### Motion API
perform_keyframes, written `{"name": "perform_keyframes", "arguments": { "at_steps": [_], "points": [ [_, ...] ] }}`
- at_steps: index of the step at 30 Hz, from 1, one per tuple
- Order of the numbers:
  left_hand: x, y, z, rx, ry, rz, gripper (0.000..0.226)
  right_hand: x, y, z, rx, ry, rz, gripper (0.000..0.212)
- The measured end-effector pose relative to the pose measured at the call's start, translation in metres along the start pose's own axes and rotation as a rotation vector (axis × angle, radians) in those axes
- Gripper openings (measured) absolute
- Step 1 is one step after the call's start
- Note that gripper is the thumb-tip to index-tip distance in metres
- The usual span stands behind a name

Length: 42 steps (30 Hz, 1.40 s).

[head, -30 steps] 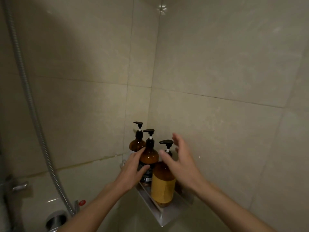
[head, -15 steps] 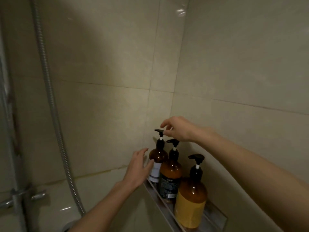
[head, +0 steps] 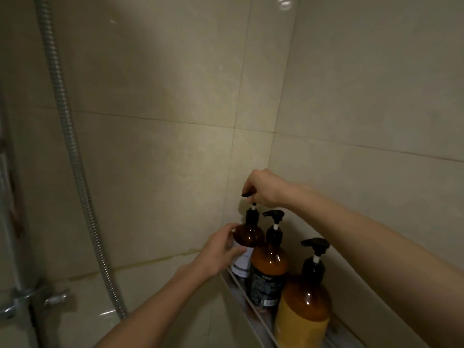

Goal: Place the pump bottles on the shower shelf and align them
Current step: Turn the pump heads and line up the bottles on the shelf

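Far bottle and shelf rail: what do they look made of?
Far bottle: amber, glossy, see-through, with light spots on its shoulder; glass or clear plastic, I cannot tell which. Its pump looks matte black plastic. Shelf rail: pale, smooth, dull sheen; likely metal.

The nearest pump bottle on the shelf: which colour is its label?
Yellow. The nearest pump bottle shows it best in the head view.
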<state>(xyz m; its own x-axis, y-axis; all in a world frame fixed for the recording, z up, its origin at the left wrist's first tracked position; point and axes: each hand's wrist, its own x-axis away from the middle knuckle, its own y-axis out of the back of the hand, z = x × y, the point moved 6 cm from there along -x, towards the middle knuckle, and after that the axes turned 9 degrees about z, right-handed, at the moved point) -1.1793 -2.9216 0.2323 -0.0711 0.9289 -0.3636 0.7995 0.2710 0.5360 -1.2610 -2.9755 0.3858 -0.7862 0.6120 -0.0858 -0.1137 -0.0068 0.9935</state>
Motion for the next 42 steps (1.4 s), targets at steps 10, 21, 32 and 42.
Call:
{"name": "perform_keyframes", "arguments": {
  "at_steps": [10,21,32,42],
  "points": [
    [0.003,0.003,-0.001,0.024,0.027,-0.032,0.064,0.006,-0.001,0.001,-0.035,0.045,-0.043,0.024],
    [-0.002,0.001,-0.019,-0.015,-0.033,0.034,0.042,0.006,-0.002,0.003,-0.037,0.037,-0.049,0.024],
    [-0.009,0.006,-0.029,-0.115,-0.025,0.112,0.045,0.009,-0.001,0.002,-0.064,0.07,-0.045,0.025],
    [-0.005,0.007,-0.023,-0.105,0.008,0.045,0.059,0.009,0.0,0.002,-0.072,0.07,-0.058,0.026]
  ]
}}
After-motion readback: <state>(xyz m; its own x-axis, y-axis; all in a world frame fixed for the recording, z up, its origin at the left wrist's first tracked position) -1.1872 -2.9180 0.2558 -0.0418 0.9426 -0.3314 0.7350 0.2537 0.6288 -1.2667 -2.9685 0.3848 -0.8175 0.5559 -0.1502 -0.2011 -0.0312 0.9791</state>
